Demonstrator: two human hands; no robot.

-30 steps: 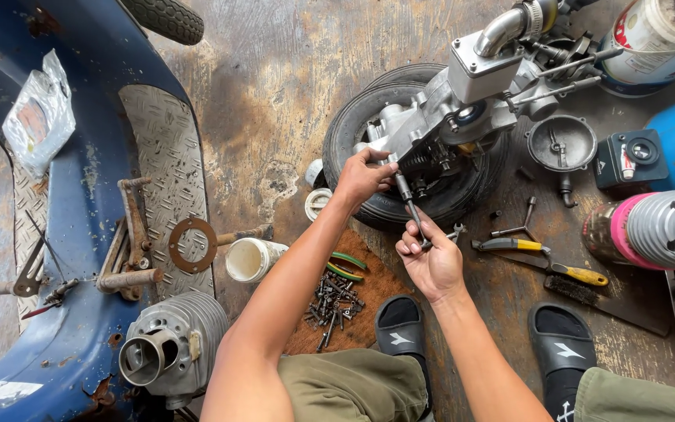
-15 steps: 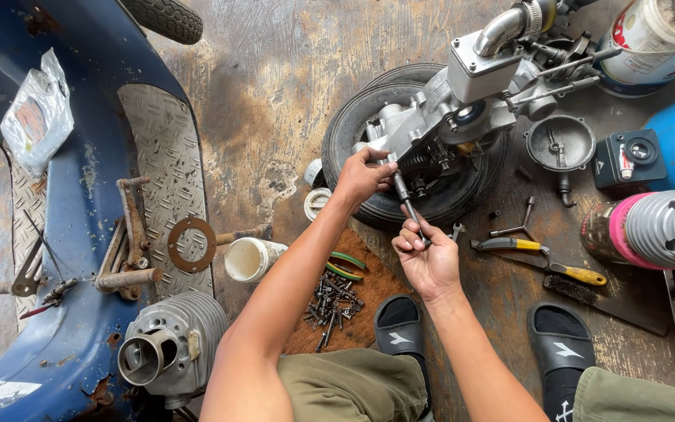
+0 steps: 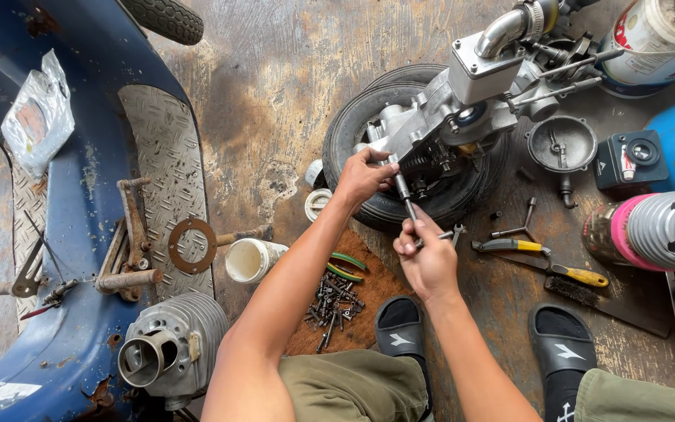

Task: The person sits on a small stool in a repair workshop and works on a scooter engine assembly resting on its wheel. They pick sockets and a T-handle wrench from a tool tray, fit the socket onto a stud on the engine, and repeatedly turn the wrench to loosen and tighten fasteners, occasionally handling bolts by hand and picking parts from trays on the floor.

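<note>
Down on the stained concrete floor [image 3: 275, 101], between my knees, a grey engine casing [image 3: 462, 109] lies across a black tyre [image 3: 361, 125]. My left hand [image 3: 362, 178] is curled at the casing's near edge, fingers pinched around the top of a slim metal wrench [image 3: 406, 205]. My right hand [image 3: 427, 262] is closed in a fist around the wrench's lower end, just below the tyre. Near my left forearm sit a white plastic cup [image 3: 250, 259] and a heap of loose bolts [image 3: 333, 301]. Right of my right hand lie yellow-handled pliers [image 3: 513, 245] and a wire brush [image 3: 587, 285]. A ribbed cylinder [image 3: 167, 344] rests at the edge of the blue scooter body [image 3: 80, 109], left of me.
</note>
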